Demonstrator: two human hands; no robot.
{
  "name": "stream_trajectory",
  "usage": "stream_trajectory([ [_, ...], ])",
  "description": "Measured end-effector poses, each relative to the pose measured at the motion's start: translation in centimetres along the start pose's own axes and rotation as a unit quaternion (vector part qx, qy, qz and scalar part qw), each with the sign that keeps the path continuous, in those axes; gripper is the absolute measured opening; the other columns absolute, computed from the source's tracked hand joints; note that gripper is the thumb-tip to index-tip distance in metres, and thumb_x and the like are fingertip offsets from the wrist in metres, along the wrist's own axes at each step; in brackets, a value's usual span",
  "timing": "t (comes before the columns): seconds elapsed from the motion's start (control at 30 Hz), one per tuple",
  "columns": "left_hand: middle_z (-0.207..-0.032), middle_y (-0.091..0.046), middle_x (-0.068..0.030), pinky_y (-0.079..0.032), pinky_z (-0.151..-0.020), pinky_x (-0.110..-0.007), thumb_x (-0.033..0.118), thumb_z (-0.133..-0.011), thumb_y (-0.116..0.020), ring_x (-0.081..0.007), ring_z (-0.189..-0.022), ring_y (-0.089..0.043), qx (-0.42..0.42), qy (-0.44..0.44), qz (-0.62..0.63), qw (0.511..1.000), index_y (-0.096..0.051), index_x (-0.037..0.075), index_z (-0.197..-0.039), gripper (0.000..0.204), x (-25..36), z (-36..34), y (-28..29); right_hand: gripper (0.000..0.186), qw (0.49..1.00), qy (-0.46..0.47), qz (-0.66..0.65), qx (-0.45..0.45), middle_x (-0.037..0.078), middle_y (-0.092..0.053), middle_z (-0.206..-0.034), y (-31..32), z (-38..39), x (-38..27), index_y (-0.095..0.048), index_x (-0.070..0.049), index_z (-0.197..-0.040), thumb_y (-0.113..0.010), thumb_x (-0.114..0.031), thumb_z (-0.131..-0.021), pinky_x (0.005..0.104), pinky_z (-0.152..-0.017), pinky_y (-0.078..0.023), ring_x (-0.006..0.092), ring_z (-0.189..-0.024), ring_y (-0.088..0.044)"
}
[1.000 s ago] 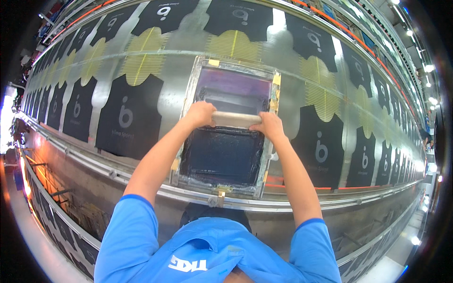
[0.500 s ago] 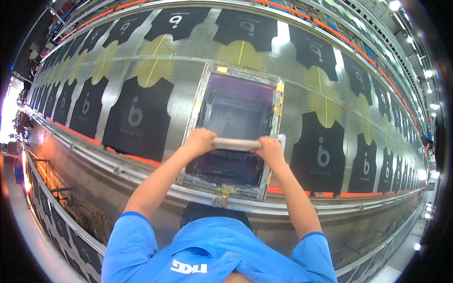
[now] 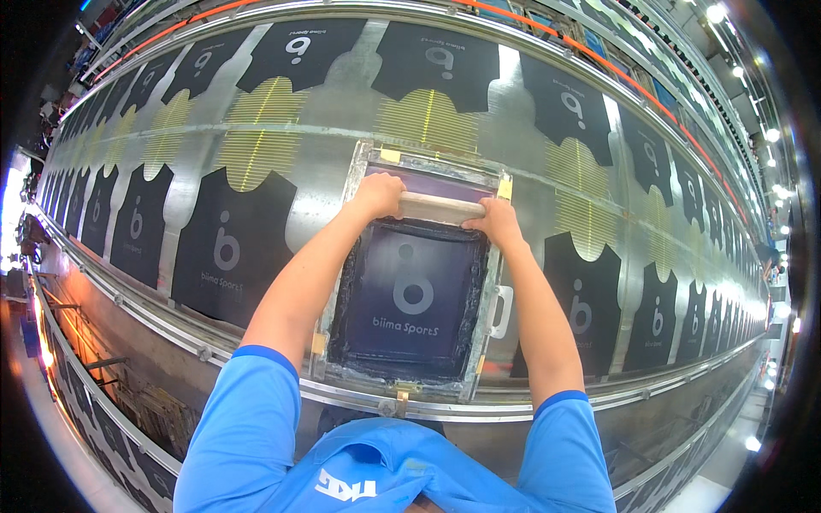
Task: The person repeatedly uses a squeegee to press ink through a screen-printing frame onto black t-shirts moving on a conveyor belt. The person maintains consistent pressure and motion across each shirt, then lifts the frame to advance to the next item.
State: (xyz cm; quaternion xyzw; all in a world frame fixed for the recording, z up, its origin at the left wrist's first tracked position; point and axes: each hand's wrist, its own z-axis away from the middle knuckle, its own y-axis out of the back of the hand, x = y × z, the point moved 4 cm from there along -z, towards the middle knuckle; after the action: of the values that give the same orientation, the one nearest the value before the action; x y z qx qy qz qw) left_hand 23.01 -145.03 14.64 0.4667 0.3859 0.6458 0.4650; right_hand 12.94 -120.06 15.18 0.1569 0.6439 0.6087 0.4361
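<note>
My left hand (image 3: 379,195) and my right hand (image 3: 498,224) are closed on the two ends of a squeegee (image 3: 440,208) with a pale wooden handle. The squeegee lies crosswise near the far end of a screen printing frame (image 3: 445,164), over its dark mesh (image 3: 402,346). A light round symbol with lettering shows in the mesh, on my side of the squeegee. The metal frame rests on the long printing table, its near edge by the rail in front of me. The squeegee's blade is mostly hidden under the handle and my fingers.
Black shirt pieces (image 3: 231,244) with pale prints lie in two rows along the silvery table (image 3: 321,111), with yellow-striped patches between them. A metal rail (image 3: 282,372) runs along the near edge. A white handle-like loop (image 3: 502,312) sits beside the frame's right side. Another table with black pieces stands lower left.
Both hands have pushed the squeegee away from me, from the middle of the frame toward its far end. The symbol in the mesh is now uncovered. My view has shifted slightly.
</note>
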Motion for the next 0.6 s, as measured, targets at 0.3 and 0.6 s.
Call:
stream_trajectory([
  [0.3,-0.086,-0.072,-0.0106,-0.056,-0.081,-0.044,0.037,-0.073,-0.081,-0.0322,-0.088,-0.07,-0.025,-0.005,-0.007,1.0,-0.075,0.017,-0.095,0.03,4.6,16.3,-5.6,0.034,0.998,0.024,-0.053,0.01,0.018,-0.065,-0.084,-3.8,16.9,-4.8,-0.065,-0.002,-0.085,-0.085,-0.025,-0.07,0.0487,-0.08,-0.049,0.0398,-0.088,-0.062],
  [0.6,-0.083,-0.073,-0.0031,-0.054,-0.076,-0.043,0.024,-0.071,-0.081,-0.0269,-0.084,-0.07,0.021,-0.037,0.041,0.998,-0.078,0.02,-0.089,0.019,7.3,29.3,-9.7,0.024,0.992,0.059,-0.11,0.01,0.015,-0.066,-0.086,-6.2,29.4,-8.8,-0.066,-0.004,-0.087,-0.082,-0.014,-0.071,0.0449,-0.076,-0.051,0.0348,-0.086,-0.064],
])
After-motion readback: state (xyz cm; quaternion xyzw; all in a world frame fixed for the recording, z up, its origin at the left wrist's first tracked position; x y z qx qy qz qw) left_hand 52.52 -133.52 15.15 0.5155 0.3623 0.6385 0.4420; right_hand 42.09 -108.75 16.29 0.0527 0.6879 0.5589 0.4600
